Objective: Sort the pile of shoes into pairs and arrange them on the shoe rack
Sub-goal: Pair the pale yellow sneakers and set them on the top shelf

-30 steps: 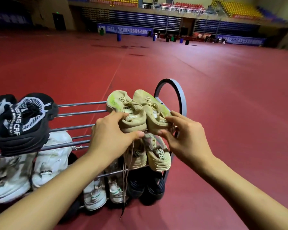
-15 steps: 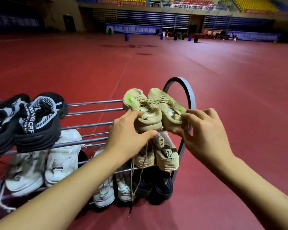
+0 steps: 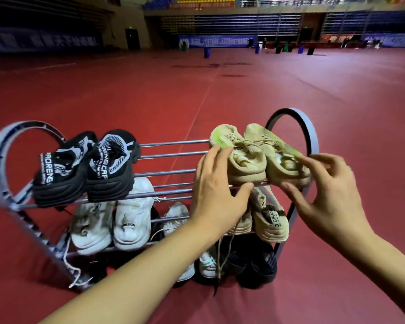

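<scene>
A metal shoe rack (image 3: 310,134) with heart-shaped ends stands on the red floor. On the right of its top shelf sits a beige pair, a left shoe (image 3: 246,163) and a right shoe (image 3: 277,160), heels toward me. My left hand (image 3: 218,192) lies against the left shoe's side with fingers straight and the thumb under the heel. Beside the right shoe's heel, my right hand (image 3: 327,192) has its fingers spread and its fingertips at the shoe.
A black pair (image 3: 87,169) sits at the top left. The middle shelf holds a white pair (image 3: 112,218) and another beige pair (image 3: 270,220). Lower down are white-green shoes (image 3: 207,264) and black shoes (image 3: 257,265). Bins (image 3: 207,52) stand far off.
Both hands have loosened from the beige pair's heels and spread their fingers. The pair stays on the top shelf. My view has swung left, showing the whole rack.
</scene>
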Motion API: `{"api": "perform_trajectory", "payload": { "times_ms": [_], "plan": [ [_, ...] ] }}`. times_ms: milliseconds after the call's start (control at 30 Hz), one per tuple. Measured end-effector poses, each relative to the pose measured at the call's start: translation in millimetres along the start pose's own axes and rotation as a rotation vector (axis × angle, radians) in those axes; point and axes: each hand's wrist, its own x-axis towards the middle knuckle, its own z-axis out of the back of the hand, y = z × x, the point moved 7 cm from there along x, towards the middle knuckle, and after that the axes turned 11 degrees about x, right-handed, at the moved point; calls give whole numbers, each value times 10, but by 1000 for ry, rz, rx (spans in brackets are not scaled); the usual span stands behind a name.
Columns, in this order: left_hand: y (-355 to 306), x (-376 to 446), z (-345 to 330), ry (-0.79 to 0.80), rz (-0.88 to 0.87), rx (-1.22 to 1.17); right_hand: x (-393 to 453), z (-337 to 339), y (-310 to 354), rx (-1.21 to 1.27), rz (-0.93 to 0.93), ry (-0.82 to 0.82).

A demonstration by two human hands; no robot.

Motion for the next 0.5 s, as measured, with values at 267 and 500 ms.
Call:
{"api": "perform_trajectory", "payload": {
  "times_ms": [267, 500],
  "plan": [
    [182, -1007, -83, 176, 30, -257, -891, -679, 728, 635, -99, 282],
    [724, -1234, 203, 498, 249, -339, -1162, -1280, 949, 836, -340, 733]
  ]
}}
